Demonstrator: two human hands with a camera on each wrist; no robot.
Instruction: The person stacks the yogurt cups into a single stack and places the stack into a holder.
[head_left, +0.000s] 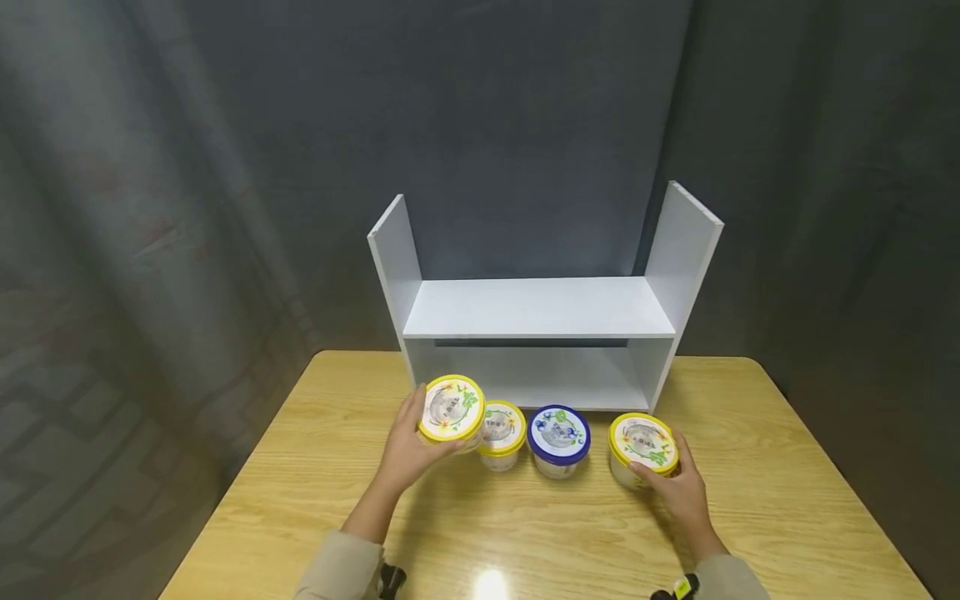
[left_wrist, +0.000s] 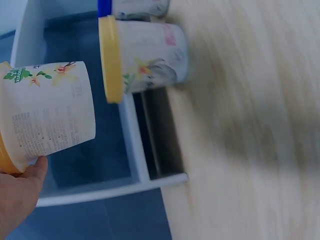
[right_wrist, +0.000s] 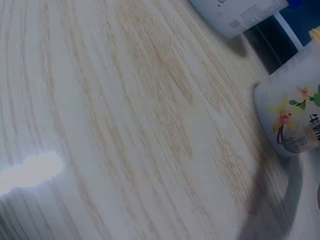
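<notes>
My left hand point(head_left: 412, 446) grips a yellow-lidded tub point(head_left: 452, 408) with flower print and holds it up off the table, as the left wrist view also shows. Behind and right of it stands another yellow-lidded tub point(head_left: 502, 433) on the table. A blue-lidded tub point(head_left: 558, 439) sits beside that one, touched by neither hand. At the right, my right hand point(head_left: 681, 492) grips a third yellow-lidded tub point(head_left: 642, 446) from its right side, thumb toward the front. In the right wrist view this tub point(right_wrist: 292, 107) rests at or very near the tabletop, and the hand is mostly cut off.
A white two-level shelf point(head_left: 540, 308) with raised side panels stands at the back of the wooden table point(head_left: 525, 533), just behind the tubs. Dark grey curtains point(head_left: 525, 125) hang behind and at both sides. A bright light reflection shows near the table's front.
</notes>
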